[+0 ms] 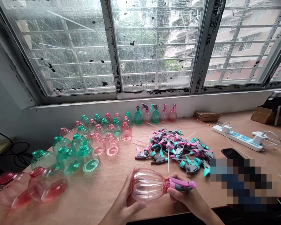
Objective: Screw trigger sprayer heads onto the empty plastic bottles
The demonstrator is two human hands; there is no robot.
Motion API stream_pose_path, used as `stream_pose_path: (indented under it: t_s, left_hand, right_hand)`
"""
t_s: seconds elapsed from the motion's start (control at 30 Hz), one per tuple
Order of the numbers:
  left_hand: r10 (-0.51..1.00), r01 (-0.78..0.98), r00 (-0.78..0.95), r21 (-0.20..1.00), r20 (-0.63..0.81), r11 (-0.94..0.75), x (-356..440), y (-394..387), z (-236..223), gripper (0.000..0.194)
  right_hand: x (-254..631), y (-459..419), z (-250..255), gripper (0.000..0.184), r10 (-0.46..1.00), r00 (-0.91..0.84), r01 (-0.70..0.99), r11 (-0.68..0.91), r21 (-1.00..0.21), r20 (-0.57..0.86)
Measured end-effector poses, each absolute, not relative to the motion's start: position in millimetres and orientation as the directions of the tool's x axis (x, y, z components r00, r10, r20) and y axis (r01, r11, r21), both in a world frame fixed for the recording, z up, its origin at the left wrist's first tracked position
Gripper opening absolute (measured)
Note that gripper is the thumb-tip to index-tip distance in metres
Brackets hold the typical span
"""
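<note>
A clear pink spray bottle lies sideways in the air over the table's front edge, held between both hands. My left hand is closed around its base end, thumb along the underside. At the neck, my right hand grips the pink and grey spray head, which sits on the bottle's mouth. Just beyond is a heap of loose spray heads in pink, teal and grey, some with white tubes. Rows of headless pink bottles and green bottles stand to the left.
Several bottles with spray heads stand by the wall under the window. To the right are a brown package, a white power strip with cables, a dark phone and a cardboard box. A pixelated patch covers the right front.
</note>
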State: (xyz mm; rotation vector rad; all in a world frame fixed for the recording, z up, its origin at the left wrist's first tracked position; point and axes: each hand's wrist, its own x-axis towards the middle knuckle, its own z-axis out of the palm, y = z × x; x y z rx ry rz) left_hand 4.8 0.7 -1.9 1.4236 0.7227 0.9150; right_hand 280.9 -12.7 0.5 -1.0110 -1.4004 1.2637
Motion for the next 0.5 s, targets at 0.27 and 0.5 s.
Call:
stream_pose_path:
  t_s: [0.27,0.5]
  left_hand:
    - [0.865,-0.002,0.483,0.988,0.134,-0.153,3,1,-2,0.094]
    - [0.874,0.004,0.483,0.998,0.051,-0.061,2,-4,9,0.097]
  right_hand:
    - [281,-12,2,0.03,0.974,-0.18,-0.044,0.13,-0.991,0.136]
    - [282,-13,3,0.026,0.971,-0.197,-0.068,0.123,-0.99,0.135]
